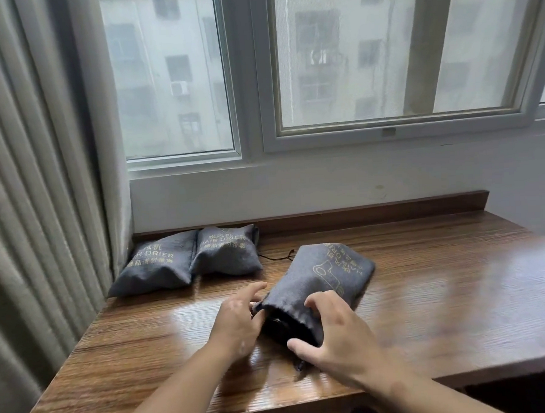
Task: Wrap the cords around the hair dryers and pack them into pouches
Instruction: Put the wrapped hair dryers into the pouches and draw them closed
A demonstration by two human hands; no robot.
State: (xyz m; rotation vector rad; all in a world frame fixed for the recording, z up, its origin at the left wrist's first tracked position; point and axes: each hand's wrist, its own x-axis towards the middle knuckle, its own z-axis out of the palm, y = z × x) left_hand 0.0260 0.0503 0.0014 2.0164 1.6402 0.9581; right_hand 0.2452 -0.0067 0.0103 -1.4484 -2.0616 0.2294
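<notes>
A grey drawstring pouch (pixel 322 279) with gold lettering lies on the wooden table (pixel 442 285), its mouth toward me. A black hair dryer (pixel 279 327) shows inside the open mouth. My left hand (pixel 239 321) is at the left edge of the mouth, thumb and fingers pinching the hem. My right hand (pixel 331 332) rests over the right side of the mouth, fingers curled on the cloth and thumb at the lower hem. Two filled grey pouches, one (pixel 156 264) at the left and one (pixel 226 253) beside it, lie at the back left against the wall.
A thin black drawstring (pixel 277 257) trails from the back pouches on the table. A raised wooden lip runs along the table's back edge under the window (pixel 384 74). A pale curtain (pixel 36 187) hangs at the left.
</notes>
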